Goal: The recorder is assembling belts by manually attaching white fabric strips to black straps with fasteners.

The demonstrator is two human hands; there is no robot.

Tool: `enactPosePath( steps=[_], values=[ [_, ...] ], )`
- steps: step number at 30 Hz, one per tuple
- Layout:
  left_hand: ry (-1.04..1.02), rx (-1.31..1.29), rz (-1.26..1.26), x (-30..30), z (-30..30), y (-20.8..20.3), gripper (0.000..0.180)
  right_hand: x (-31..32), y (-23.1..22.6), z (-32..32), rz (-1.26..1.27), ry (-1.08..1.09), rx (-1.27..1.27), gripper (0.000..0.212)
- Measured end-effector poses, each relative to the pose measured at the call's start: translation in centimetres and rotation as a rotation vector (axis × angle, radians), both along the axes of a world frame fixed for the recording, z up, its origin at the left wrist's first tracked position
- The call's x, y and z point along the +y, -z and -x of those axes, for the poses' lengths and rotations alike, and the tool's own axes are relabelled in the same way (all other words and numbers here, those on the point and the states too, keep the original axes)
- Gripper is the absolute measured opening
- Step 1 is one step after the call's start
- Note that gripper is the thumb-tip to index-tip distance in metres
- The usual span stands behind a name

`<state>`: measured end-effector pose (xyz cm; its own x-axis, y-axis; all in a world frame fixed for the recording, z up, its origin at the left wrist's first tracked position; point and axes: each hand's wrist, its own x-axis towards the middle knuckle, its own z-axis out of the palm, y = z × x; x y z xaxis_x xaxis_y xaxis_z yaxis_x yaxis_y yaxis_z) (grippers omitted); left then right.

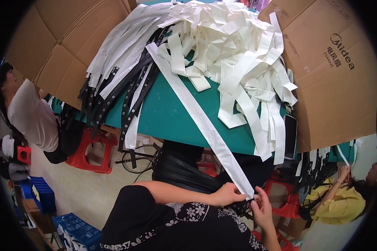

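Bright, even indoor light across the frame, no hard shadows. The white strips (222, 37) at the top nearly blow out. Heavy fisheye bend: cardboard (339, 79) edges curve, and corners fall into a black vignette. The centre is sharp; the rim is soft and smeared.

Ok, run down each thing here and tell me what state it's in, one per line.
White strip: stretched from the table to the hands.
Left hand: pinching the strip's end.
Right hand: gripping the strip's end.
White pile: heaped, spilling over the table edge.
Black straps: bundled, hanging off the table.
Table: mostly covered.
Phone: screen dark.
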<state>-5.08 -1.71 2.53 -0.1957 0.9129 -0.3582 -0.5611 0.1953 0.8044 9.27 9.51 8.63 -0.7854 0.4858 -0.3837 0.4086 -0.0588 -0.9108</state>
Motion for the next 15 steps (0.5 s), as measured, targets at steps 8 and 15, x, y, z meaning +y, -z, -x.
enactPosePath(
  steps=[8,15],
  values=[
    [-0.116,0.047,-0.064,0.2,-0.1,0.1,0.023,0.8,0.9,-1.8,0.176,-0.100,-0.129,0.047],
    [-0.095,0.205,-0.058,-1.7,2.0,-1.8,0.023,2.1,0.1,-0.6,0.140,-0.130,-0.008,0.058]
  ],
)
